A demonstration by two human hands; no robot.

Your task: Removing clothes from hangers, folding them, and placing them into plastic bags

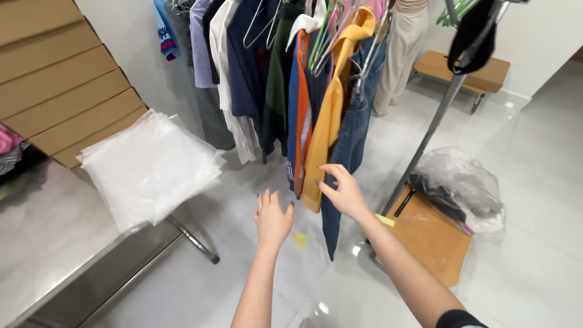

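Note:
Both my arms stretch toward a rack of hanging clothes. My right hand (342, 191) is open, fingers spread, right in front of a yellow garment (328, 115) and blue jeans (349, 146); whether it touches them I cannot tell. My left hand (272, 217) is open too, palm down, just below an orange-and-blue top (297, 109), holding nothing. Further left on the rack hang a dark green garment (278, 79), a navy top (246, 61) and a white shirt (228, 73).
A steel table (54, 237) at left carries a stack of clear plastic bags (149, 167). Flat cardboard (61, 79) leans on the wall. The rack's slanted metal pole (431, 130) stands at right, with a brown board (428, 234) and a crumpled plastic bag (461, 185) on the floor.

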